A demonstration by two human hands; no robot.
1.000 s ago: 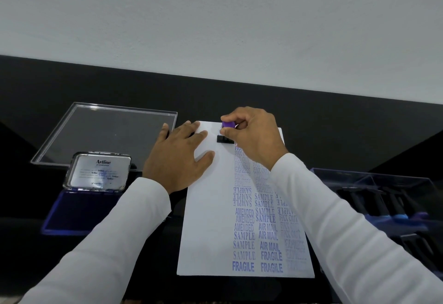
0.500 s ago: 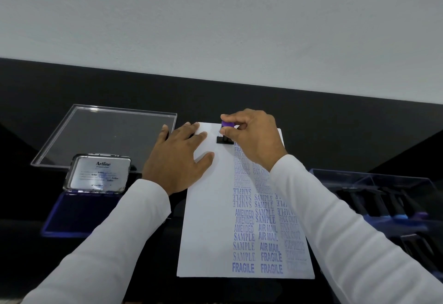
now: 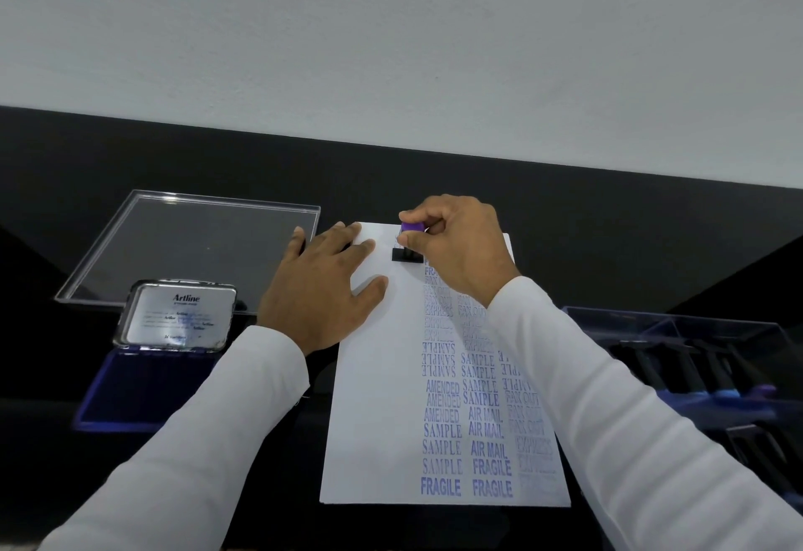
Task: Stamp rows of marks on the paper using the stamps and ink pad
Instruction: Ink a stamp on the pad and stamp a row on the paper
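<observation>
A white sheet of paper (image 3: 378,398) lies on the black table, with several columns of blue stamped words down its right half. My right hand (image 3: 456,250) grips a stamp (image 3: 408,246) with a purple top and a black base, which stands on the paper's far end at the top of the left column. My left hand (image 3: 323,290) lies flat, fingers spread, on the paper's far left corner. The open ink pad (image 3: 134,390), blue with a silver "Artline" lid (image 3: 176,316) standing up, sits at the left.
A clear plastic lid (image 3: 191,242) lies at the back left behind the ink pad. At the right stands a clear box (image 3: 712,376) holding several dark stamps with blue and purple tops. A white wall rises behind the table.
Both hands stay where they were. The stamp remains at the paper's far end, with only a slight shift of the view.
</observation>
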